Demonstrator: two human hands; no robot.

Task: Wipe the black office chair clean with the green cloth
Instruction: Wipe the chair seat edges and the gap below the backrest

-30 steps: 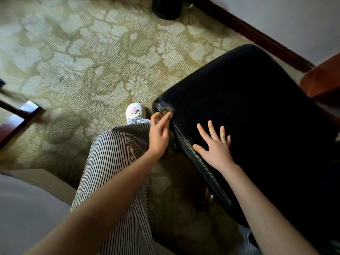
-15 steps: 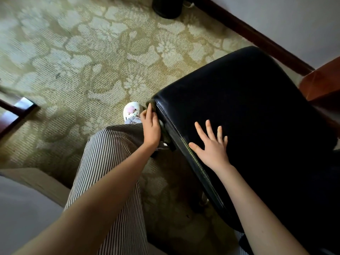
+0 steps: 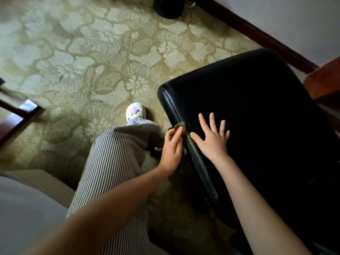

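Observation:
The black office chair fills the right half of the view, its leather cushion facing up. My left hand presses the green cloth against the cushion's left side edge; only a small bunched bit of cloth shows above my fingers. My right hand lies flat on top of the cushion near that edge, fingers spread and straight, just right of the stitched seam.
My striped trouser leg and a white shoe stand on the patterned carpet left of the chair. A dark round bin stands at the top. Dark wooden furniture juts in at left, a wooden piece at right.
My left hand has slid with the cloth back along the cushion's side edge, away from the front corner and toward me. My right hand has stayed flat on the cushion.

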